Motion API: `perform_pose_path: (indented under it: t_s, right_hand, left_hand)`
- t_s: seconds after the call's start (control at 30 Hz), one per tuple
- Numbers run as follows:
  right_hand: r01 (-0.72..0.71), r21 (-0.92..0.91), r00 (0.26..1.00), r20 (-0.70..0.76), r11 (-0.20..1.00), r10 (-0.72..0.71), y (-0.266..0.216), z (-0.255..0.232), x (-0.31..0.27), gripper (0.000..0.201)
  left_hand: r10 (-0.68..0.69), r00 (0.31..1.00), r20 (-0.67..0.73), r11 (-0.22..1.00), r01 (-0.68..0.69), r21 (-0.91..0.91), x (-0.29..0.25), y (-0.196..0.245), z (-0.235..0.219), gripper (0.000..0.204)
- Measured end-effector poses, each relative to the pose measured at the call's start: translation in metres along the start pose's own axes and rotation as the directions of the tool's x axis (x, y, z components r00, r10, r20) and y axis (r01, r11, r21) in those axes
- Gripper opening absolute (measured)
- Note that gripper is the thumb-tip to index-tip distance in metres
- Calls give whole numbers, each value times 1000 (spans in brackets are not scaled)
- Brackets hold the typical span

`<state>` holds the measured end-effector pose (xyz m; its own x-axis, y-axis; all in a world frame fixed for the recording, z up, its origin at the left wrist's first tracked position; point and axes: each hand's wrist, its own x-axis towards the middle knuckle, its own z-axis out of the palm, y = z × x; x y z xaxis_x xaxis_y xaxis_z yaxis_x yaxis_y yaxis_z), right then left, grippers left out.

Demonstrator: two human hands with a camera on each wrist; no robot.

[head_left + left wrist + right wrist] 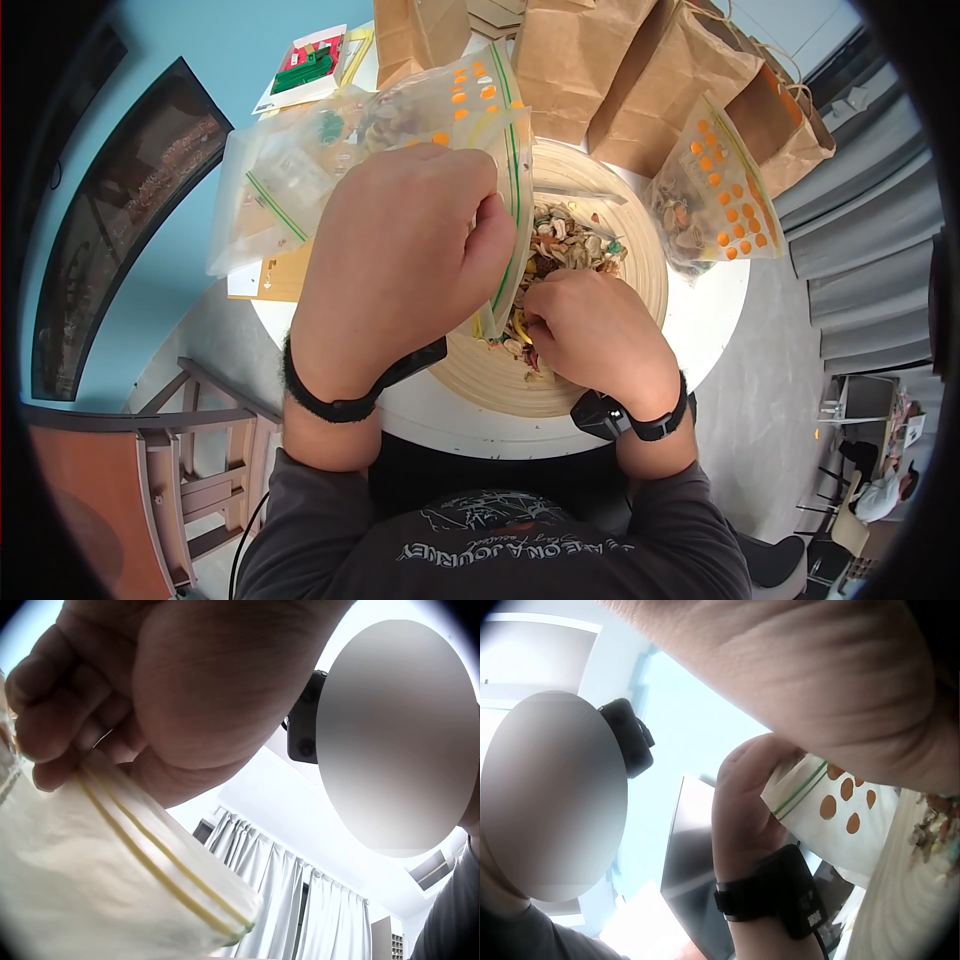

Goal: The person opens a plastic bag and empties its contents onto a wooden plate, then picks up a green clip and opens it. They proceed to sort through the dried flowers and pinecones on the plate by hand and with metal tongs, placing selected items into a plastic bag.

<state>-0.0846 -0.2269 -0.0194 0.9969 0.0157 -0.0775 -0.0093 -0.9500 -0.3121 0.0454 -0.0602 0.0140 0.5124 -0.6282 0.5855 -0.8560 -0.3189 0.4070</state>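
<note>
The left hand (410, 250) grips the top edge of a clear zip bag (507, 90) with orange dots, held up over the left part of a round woven tray (480, 385). In the left wrist view, the fingers (56, 746) pinch the bag's film (112, 862) beside its yellow zip lines. Low over the tray is the right hand (600, 335), fingers curled down at a heap of dried mixed pieces (570, 240); its fingertips are hidden, so what they hold cannot be seen. The right wrist view shows the bag (840, 817) hanging beside the tray (889, 900).
Brown paper bags (570, 70) stand behind the tray. Another dotted zip bag (715, 190), partly filled, stands at the right. More clear bags (285, 185) lie at the left, near a white box (305, 70) with green and red items. A wooden chair (200, 460) is at the lower left.
</note>
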Motion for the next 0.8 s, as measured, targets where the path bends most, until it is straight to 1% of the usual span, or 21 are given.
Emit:
perform_pose_path:
  t_s: [0.17, 0.4, 0.8]
  right_hand:
    - [5, 14, 1000, -11, 1000, -5, 0, 1, 0, 7]
    - [2, 24, 1000, -6, 1000, -2, 1, 2, 1, 8]
    - [2, 56, 999, 34, 998, -4, 2, 2, 4, 11]
  left_hand:
    - [-7, 1000, 12, 1000, 7, -9, 0, 1, 1, 10]
    - [22, 999, 24, 1000, -22, -7, -1, 2, 2, 10]
    - [24, 999, 26, 1000, -24, 0, -1, 4, 3, 12]
